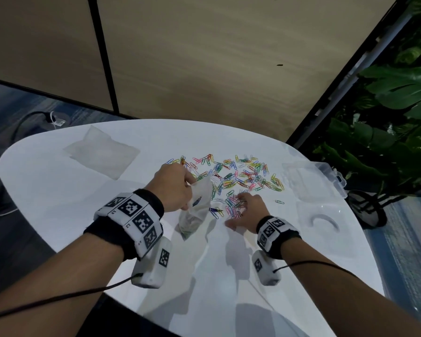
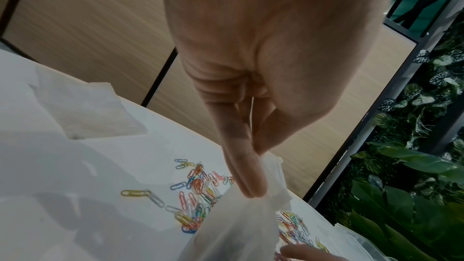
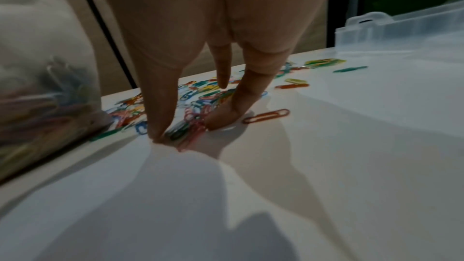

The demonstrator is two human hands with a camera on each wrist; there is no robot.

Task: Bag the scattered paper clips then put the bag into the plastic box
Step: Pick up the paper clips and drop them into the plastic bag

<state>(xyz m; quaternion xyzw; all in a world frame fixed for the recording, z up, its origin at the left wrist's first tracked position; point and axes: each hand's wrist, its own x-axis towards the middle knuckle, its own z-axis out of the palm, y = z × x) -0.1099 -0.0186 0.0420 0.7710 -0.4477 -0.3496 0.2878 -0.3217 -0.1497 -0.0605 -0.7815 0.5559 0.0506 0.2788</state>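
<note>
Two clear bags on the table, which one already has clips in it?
The bag pinched at its rim by the left hand, beside the right hand; coloured clips show through it. The other bag lies flat at the table's far left, untouched.

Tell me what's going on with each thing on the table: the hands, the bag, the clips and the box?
left hand: pinches the bag's top edge, holds it up.
bag: partly filled with clips, mouth toward the pile.
right hand: fingertips on the table, gathering a small bunch of clips.
paper clips: most lie scattered on the table.
plastic box: open, no bag inside.
spare bags: lying flat, untouched.
</note>
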